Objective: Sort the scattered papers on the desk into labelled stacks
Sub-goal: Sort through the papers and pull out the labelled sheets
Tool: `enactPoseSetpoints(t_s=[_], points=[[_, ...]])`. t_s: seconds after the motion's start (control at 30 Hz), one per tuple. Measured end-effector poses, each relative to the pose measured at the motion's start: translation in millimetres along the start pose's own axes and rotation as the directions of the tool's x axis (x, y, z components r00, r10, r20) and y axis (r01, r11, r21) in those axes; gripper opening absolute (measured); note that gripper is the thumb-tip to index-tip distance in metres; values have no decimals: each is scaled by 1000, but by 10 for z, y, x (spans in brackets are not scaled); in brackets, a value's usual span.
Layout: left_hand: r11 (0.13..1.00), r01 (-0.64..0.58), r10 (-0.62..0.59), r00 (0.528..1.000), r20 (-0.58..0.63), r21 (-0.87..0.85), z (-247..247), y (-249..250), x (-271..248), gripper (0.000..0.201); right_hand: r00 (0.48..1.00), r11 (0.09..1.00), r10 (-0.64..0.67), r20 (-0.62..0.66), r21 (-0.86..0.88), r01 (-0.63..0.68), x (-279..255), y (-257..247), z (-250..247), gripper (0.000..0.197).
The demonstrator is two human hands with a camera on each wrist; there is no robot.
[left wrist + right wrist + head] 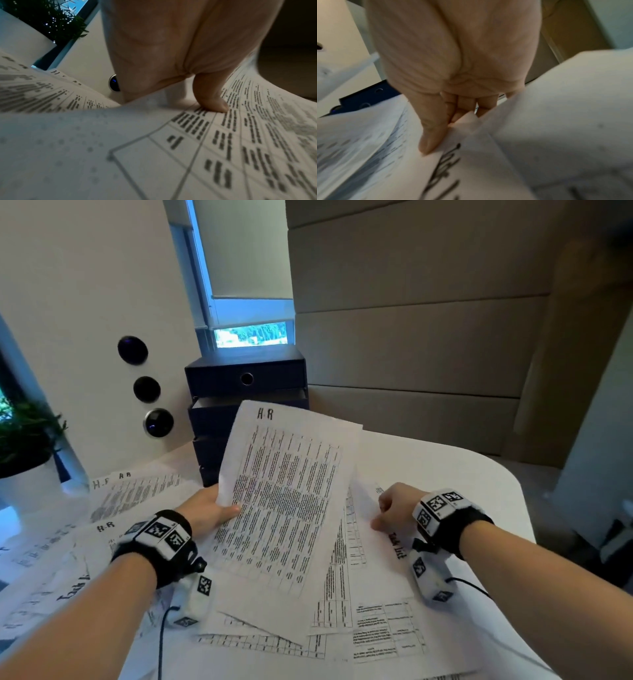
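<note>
The left hand [205, 510] pinches a white sheet [284, 491] headed "HR", dense with printed table rows, raised in front of the drawer box [245, 381]. The right hand [394, 510] pinches a handwritten "Task list" page [387, 559] lying right of that box.

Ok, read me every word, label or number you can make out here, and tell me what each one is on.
"H R": handwritten at the top of the sheet the left hand holds up.
"H R": on the sheets at the left and on another nearer one.
"Task list": handwritten on the sheet the right hand pinches.
"Task": partly visible on a sheet at the lower left.
Printed table text: too blurred to read.
</note>
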State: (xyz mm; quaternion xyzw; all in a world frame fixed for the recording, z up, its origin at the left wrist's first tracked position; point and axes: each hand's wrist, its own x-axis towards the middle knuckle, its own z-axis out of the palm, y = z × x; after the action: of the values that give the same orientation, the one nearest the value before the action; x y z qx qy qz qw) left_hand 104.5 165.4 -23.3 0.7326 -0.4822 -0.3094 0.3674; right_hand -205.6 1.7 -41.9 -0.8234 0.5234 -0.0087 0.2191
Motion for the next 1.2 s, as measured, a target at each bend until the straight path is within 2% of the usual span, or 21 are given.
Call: enactPoseSetpoints(t_s=[0.13, 0.23, 0.3, 0.37, 0.5, 0.63, 0.8, 0.9, 1.0, 1.1, 1.2], points=[[1000, -5, 4, 995, 98, 4, -28, 50, -12, 23, 994, 991, 14, -111, 131, 1, 27, 89, -120, 31], [997, -12, 4, 995, 103, 73, -19, 77, -7, 20, 980, 936, 11, -199, 346, 60, 107, 191, -232, 19], [986, -40, 30, 998, 64, 160, 13, 107, -2, 16, 949, 878, 48, -311, 466, 108, 156, 241, -275, 20], [982, -70, 65, 997, 30, 175, 59, 155, 9, 15, 898, 842, 87, -432, 513, 165, 210, 273, -337, 23], [957, -157, 140, 987, 84, 243, 136, 275, 3, 26, 849, 710, 164, -502, 657, 252, 284, 282, -504, 12], [884, -133, 112, 991, 74, 448, 168, 308, 53, 30, 850, 661, 197, -488, 707, 253, 364, 294, -520, 22], [910, -43, 4, 995, 96, 412, 175, 315, 101, 34, 880, 599, 238, -412, 775, 201, 387, 370, -431, 17], [936, 5, -54, 990, 130, 351, 135, 283, 121, 34, 884, 595, 261, -387, 786, 168, 385, 421, -398, 18], [902, 12, -51, 995, 80, 432, 115, 257, 165, 31, 890, 604, 278, -362, 786, 131, 384, 454, -374, 18], [854, 70, -86, 996, 8, 515, 109, 279, 199, 30, 863, 610, 343, -370, 787, 95, 364, 482, -378, 17], [848, 119, -163, 986, 40, 516, 65, 290, 207, 24, 813, 592, 439, -382, 804, 57, 317, 539, -420, 22]])
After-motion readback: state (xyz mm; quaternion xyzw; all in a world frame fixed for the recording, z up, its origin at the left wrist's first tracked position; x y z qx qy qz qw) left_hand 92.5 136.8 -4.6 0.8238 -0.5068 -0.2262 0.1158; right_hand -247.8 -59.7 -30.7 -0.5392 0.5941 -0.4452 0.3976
